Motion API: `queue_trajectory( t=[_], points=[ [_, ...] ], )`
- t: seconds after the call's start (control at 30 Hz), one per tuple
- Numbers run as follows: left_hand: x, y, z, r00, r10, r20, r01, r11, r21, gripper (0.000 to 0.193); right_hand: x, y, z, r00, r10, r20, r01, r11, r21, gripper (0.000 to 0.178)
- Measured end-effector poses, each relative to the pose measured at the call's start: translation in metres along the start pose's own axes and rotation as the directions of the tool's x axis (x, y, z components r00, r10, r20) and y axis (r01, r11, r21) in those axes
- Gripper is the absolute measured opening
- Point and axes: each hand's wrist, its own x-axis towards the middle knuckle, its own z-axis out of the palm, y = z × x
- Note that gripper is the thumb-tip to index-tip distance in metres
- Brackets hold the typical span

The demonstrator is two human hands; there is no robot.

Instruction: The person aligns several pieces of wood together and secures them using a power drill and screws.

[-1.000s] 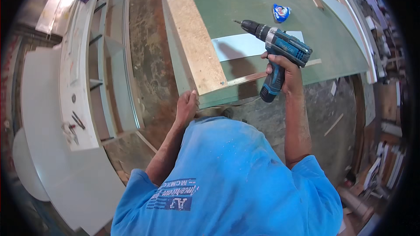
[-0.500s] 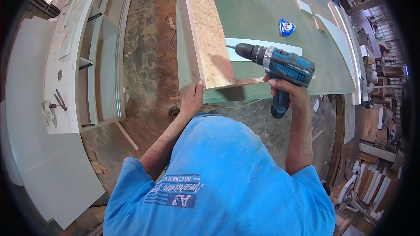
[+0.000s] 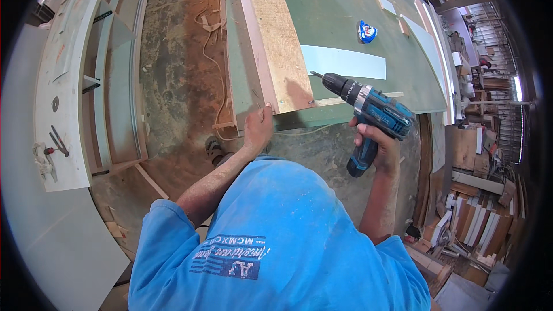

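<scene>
My right hand (image 3: 381,145) is wrapped round the handle of a blue and black cordless drill (image 3: 380,112). Its bit points up and left, just above the near right corner of a long wooden board (image 3: 282,40), apart from the wood. With fingers closed, my left hand (image 3: 257,129) grips the near end of the pale edge strip (image 3: 262,57) that runs along the board's left side. Its thumb lies on top of the corner, and the other fingers are partly hidden. A small fixing (image 3: 311,102) shows at the board's near right corner.
The board lies on a green worktop (image 3: 331,8) with a white panel (image 3: 351,62), a blue packet (image 3: 367,32) and a thin strip (image 3: 374,98). An open white cabinet (image 3: 75,80) with pliers (image 3: 60,141) on it stands left. A cord (image 3: 221,80) crosses the floor; offcuts (image 3: 481,224) are stacked right.
The drill has dropped nearer to me and tilted, its bit now angled more upward and away from the board's side. My left hand keeps its hold on the corner. The view has shifted slightly.
</scene>
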Motion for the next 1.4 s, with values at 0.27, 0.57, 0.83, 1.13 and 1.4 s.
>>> queue_trajectory(
  t=[0.27,0.57,0.83,1.13,1.4],
  points=[
    [-0.002,-0.011,0.0,0.914,0.39,-0.11,-0.389,0.921,0.033,0.031,-0.012,0.005,0.005,0.999,0.026,-0.033,-0.024,0.999,0.047,0.046],
    [0.0,-0.002,-0.001,0.995,0.094,-0.025,-0.094,0.996,0.01,0.041,-0.014,0.004,0.011,0.999,0.023,-0.041,-0.021,0.998,0.053,0.047],
    [-0.002,-0.012,-0.001,0.915,0.378,-0.141,-0.377,0.926,0.037,0.037,-0.01,0.005,0.01,1.0,0.005,-0.027,-0.003,0.999,0.041,0.049],
    [0.007,-0.012,-0.007,0.998,0.055,0.025,-0.055,0.998,0.009,0.043,0.0,0.014,-0.002,1.0,0.003,-0.004,-0.003,0.997,0.082,0.046],
    [-0.001,-0.012,0.0,0.957,0.272,-0.099,-0.26,0.958,0.119,0.044,0.049,0.015,-0.026,0.999,0.007,-0.039,-0.008,1.0,-0.007,0.038]
  ],
)
